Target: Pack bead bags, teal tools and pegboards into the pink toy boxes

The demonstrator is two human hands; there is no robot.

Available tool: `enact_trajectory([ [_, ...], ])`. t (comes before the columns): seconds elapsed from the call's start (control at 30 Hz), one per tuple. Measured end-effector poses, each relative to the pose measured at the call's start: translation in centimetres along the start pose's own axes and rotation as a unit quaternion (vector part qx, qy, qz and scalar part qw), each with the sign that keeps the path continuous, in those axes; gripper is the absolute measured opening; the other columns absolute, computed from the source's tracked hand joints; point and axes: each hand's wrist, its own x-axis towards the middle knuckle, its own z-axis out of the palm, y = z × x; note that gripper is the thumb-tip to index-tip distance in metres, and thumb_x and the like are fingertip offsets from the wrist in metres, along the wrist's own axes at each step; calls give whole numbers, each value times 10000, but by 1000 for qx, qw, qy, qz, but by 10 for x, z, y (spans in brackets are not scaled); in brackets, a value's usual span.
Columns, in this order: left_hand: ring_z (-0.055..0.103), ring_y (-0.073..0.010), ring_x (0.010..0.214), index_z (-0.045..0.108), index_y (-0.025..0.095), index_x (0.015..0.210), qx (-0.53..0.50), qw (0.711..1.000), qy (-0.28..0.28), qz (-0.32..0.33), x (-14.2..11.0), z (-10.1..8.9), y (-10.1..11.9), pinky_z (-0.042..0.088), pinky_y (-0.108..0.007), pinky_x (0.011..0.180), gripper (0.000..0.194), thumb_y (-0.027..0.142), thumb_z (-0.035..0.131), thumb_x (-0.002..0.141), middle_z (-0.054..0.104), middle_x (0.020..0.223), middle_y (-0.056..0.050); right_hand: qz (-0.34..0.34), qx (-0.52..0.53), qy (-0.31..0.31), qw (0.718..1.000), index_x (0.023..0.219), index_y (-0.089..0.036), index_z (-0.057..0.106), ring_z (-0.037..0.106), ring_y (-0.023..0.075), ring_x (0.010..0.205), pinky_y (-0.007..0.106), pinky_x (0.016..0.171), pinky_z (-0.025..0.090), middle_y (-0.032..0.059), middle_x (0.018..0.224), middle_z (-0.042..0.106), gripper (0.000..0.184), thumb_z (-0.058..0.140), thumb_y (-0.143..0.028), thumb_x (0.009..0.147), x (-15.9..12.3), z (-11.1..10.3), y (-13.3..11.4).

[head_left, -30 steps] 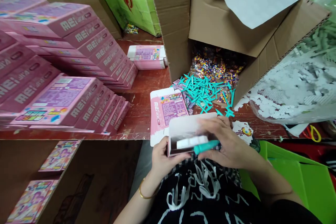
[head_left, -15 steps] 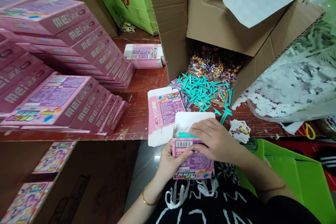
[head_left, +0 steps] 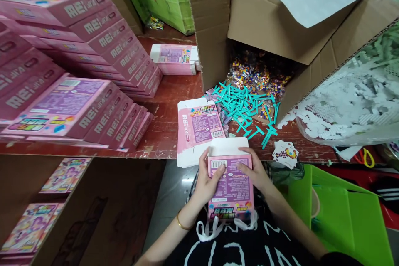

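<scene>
Gripping a light, thin pink box (head_left: 231,185) by its side edges, both hands (head_left: 208,181) (head_left: 254,172) risk denting it near the desk's front edge (head_left: 93,151).

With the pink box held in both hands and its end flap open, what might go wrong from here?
1. The pink box is held over the lap, off the table; with the top flap open, tilting it may spill whatever is inside.
2. The left hand and right hand grip only the sides near the flap; squeezing may crease the thin card.
3. The flat carton overhangs the table edge and may get knocked off.
</scene>
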Motion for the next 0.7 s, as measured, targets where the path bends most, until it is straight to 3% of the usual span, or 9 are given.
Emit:
enact_trajectory([
  [0.07, 575, -172, 891, 559, 206, 1077, 32, 998, -48, 14, 4, 1, -2, 455, -294, 825, 331, 380, 675, 821, 584, 1018, -36, 22, 11, 4, 1000, 970, -218, 575, 615, 168, 721, 287, 678, 533, 5, 833, 604, 259, 653, -433, 850, -8, 7, 18],
  [0.13, 550, -146, 777, 542, 194, 899, 10, 998, -60, 20, 8, 4, -4, 451, -265, 735, 230, 370, 670, 824, 553, 881, -9, -4, -16, 30, 999, 887, -206, 570, 611, 175, 762, 300, 729, 527, 11, 834, 586, 242, 679, -413, 826, -11, 12, 24],
  [0.23, 547, -132, 758, 449, 224, 982, -48, 997, 15, 56, 10, 11, -4, 451, -243, 699, 419, 313, 770, 728, 536, 876, 17, -54, -30, 117, 991, 1109, -223, 471, 611, 226, 1001, 364, 892, 509, 81, 1092, 581, 428, 714, -374, 792, -10, 17, 20],
  [0.3, 557, -141, 795, 450, 228, 1038, -31, 997, 11, 66, 10, 14, -3, 459, -251, 730, 509, 287, 808, 682, 553, 905, 13, -60, -20, 141, 988, 1174, -239, 374, 622, 226, 996, 362, 865, 529, 94, 1113, 578, 554, 735, -368, 773, -8, 20, 14],
  [0.43, 584, -180, 898, 585, 190, 879, 26, 994, -81, 74, 13, 11, -4, 460, -305, 840, 272, 307, 777, 727, 601, 935, -26, -54, 3, 120, 991, 1285, -246, 355, 651, 202, 832, 329, 747, 554, 54, 971, 623, 673, 761, -356, 759, -3, 18, 10],
  [0.5, 587, -210, 1011, 612, 185, 869, 18, 991, -86, 97, 17, 7, -8, 445, -356, 922, 219, 299, 757, 750, 612, 1048, -61, -61, 2, 91, 994, 1246, -234, 480, 664, 212, 841, 353, 783, 551, 59, 947, 662, 550, 746, -356, 781, 0, 13, 14],
  [0.57, 577, -230, 1082, 634, 182, 886, 24, 989, -91, 117, 20, 4, -13, 429, -397, 964, 201, 287, 751, 760, 597, 1136, -91, -74, -3, 41, 996, 1041, -216, 639, 671, 237, 920, 393, 850, 537, 83, 988, 695, 300, 715, -395, 812, 3, 6, 19],
  [0.63, 585, -231, 1074, 645, 182, 895, 36, 986, -100, 131, 22, 4, -18, 430, -412, 963, 179, 282, 737, 779, 607, 1116, -100, -71, 4, -2, 997, 885, -207, 692, 665, 252, 989, 415, 891, 523, 97, 1042, 706, 211, 688, -413, 838, 6, 0, 23],
  [0.7, 605, -215, 1003, 644, 185, 904, 50, 984, -104, 136, 23, 6, -19, 442, -404, 930, 144, 280, 703, 813, 631, 1021, -89, -49, 25, -29, 998, 879, -209, 706, 664, 247, 1018, 411, 890, 524, 99, 1082, 705, 185, 672, -390, 861, 7, -5, 24],
])
